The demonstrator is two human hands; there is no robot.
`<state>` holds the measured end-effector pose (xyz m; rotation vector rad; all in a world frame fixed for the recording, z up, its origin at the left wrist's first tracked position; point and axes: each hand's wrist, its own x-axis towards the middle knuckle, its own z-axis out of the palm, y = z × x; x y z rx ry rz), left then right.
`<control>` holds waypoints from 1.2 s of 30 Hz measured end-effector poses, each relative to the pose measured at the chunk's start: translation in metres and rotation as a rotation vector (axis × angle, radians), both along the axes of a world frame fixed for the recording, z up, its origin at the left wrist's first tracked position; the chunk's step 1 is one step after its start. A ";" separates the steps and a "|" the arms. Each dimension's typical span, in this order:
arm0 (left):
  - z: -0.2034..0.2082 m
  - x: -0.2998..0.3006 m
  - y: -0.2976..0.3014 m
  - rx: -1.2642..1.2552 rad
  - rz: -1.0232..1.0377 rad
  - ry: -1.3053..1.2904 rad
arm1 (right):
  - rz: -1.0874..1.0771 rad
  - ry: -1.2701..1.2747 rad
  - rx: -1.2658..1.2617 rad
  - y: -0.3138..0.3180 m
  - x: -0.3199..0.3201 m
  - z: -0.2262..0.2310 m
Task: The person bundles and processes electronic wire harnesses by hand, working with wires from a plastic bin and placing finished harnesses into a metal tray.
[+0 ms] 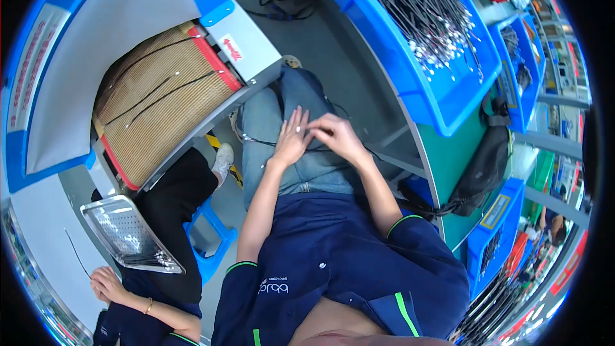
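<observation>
My left hand lies flat over my jeans, fingers stretched out. A small whitish spot shows at its fingers; I cannot tell what it is. Beside it, my right hand has thumb and forefinger pinched together against the left fingers. What the pinch holds is too small to make out. A thin black cable runs across my lap and passes beneath the hands, partly hidden by them.
On my left, several black cables lie on a ribbed tan conveyor belt leading into a machine. A co-worker's hand holds a thin cable near a metal tray. On my right, a blue bin holds many black cables.
</observation>
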<state>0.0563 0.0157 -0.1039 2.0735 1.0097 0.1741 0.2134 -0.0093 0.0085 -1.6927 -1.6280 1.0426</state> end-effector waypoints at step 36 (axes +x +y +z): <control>0.150 0.088 -0.221 0.099 -0.455 -0.022 | 0.148 0.350 -0.307 -0.180 0.099 0.040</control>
